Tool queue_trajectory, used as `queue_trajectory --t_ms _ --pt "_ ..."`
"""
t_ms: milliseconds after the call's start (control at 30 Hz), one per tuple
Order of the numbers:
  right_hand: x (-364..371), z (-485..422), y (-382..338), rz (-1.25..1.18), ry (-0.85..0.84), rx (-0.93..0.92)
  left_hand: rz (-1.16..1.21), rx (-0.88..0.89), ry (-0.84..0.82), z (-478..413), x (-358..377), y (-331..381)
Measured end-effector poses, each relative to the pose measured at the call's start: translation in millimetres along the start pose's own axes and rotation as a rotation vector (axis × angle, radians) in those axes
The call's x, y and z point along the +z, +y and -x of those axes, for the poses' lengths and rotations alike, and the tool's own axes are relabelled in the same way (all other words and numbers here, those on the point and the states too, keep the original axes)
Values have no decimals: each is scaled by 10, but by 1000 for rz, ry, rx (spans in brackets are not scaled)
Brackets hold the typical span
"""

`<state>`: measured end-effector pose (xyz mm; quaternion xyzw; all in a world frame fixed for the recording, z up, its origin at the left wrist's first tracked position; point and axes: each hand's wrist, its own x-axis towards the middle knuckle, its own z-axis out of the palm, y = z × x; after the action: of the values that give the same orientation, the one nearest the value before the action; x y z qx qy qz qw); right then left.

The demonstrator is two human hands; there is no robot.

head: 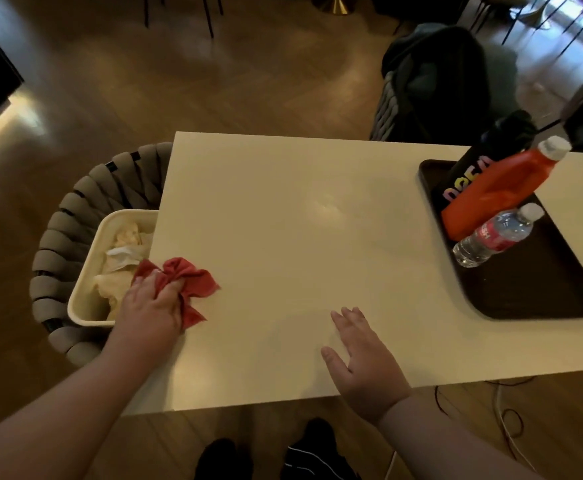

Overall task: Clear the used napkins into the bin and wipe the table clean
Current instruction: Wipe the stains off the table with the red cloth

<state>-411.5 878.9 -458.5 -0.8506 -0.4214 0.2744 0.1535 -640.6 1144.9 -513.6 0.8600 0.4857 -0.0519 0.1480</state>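
1. The left hand (151, 303) grips a crumpled red cloth (193, 282) at the left edge of the pale worktop (300, 237). Its fingers (172, 288) are curled round the middle of the cloth, and loose corners stick out past them towards the right and the front.
2. The cloth lies on the worktop, right at the edge above the bin (86, 306).
3. The bin is a cream, open-topped box just beside the worktop's left edge. Its right side is hidden below that edge.
4. Used napkins (124, 244), white and cream and crumpled, lie inside the bin. None shows on the worktop.
5. The bin sits on the seat of a woven chair (61, 237) with a rounded grey back.
6. The right hand (362, 362) lies palm down near the front edge of the worktop, well apart from the cloth. Its fingers (349, 320) are straight and slightly spread, and it holds nothing.
7. A dark tray (525, 299) rests on the right end of the worktop.
8. On the tray stand an orange bottle (497, 188) with a white cap, a clear water bottle (494, 233) with a red label, and a black bottle (473, 168) with coloured letters.
9. Beyond the worktop, a dark garment (432, 81) is draped over another chair.
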Motion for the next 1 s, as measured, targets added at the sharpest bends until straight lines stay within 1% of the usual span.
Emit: queue_trajectory --t_ms 100,200,300,367,433,467,533,600,667,767,800,933,1000 --pt "-102 107 77 1 9 19 -38 -38 -15 -137 -127 65" --pt "-203 200 77 -7 31 33 108 -56 2 -3 -294 148" --pt "-294 334 0 -39 47 42 127 18 -87 299 -414 274" --pt "-323 419 -82 -64 53 39 173 28 -165 452 -484 432" --pt "-360 503 -203 -111 36 46 228 58 -189 577 -581 724" --pt "-371 535 -278 -141 26 48 255 107 -189 604 -608 888" --pt "-410 590 -445 -197 -3 62 381 200 -229 686 -708 1273" --pt "-467 615 -584 -265 14 80 523 253 -293 751 -765 1640" --pt "-551 626 -634 -316 76 96 560 312 -361 810 -813 1979" --pt "-743 665 -489 -311 133 138 590 422 -448 852 -795 2414" --pt "-819 682 -399 -310 147 162 622 434 -479 834 -765 2542" --pt "-1139 749 79 -332 237 208 714 418 -648 780 -693 3162" --pt "-1310 771 358 -350 292 217 723 429 -690 758 -626 3492"
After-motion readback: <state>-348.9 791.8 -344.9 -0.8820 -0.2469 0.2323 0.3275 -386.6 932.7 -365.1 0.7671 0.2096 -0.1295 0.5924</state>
